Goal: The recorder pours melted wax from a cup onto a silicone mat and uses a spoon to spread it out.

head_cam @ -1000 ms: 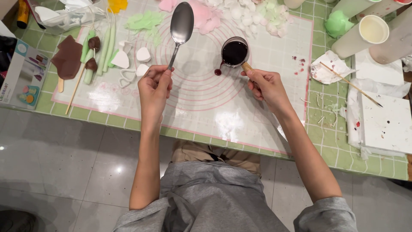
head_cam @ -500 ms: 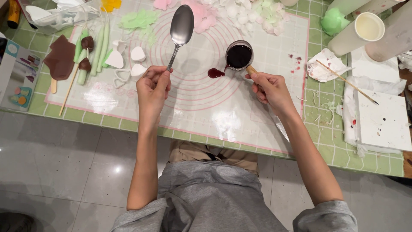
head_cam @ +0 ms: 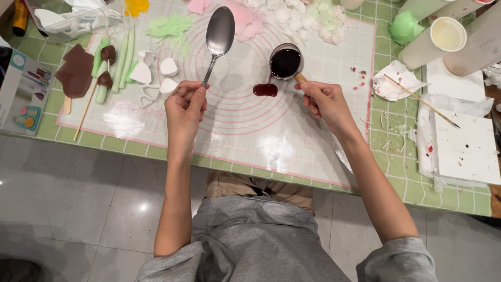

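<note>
**A:** Start at the left. What lies out past the left hand (head_cam: 183,107)?

**B:** Well off to its left, a brown ice-lolly shape (head_cam: 76,74) on a stick, two small brown lumps (head_cam: 107,67) on green rods, and a thin skewer (head_cam: 85,110) lying aslant. Nearer the hand — just to its upper left — white heart pieces (head_cam: 168,66) and a heart cutter (head_cam: 148,94).

**A:** And the hand itself?

**B:** Closed around the handle of a spoon (head_cam: 219,35), thumb and fingers pinching the lower end. The bowl points away from the person, above the hand, and looks empty and shiny.

**A:** What's between the two hands?

**B:** A small red puddle (head_cam: 265,90) on the mat (head_cam: 235,125), closer to the right hand (head_cam: 326,102) than to the left. It sits directly below the lip of the pot (head_cam: 286,61).

**A:** So the right hand has the pot?

**B:** Yes — its fingers grip the wooden handle, and the pot sits up and to the left of the knuckles, full of dark red liquid. I can't tell whether its base touches the mat.

**A:** Beyond the right hand?

**B:** To its right, red specks on the mat, then a crumpled tissue (head_cam: 394,83) with a stick (head_cam: 421,101) across it. Further right, white paper (head_cam: 464,143). Up above, pale tubes (head_cam: 433,42) and a green lump (head_cam: 406,26). Past both hands, pink and white petals (head_cam: 292,13).
</note>
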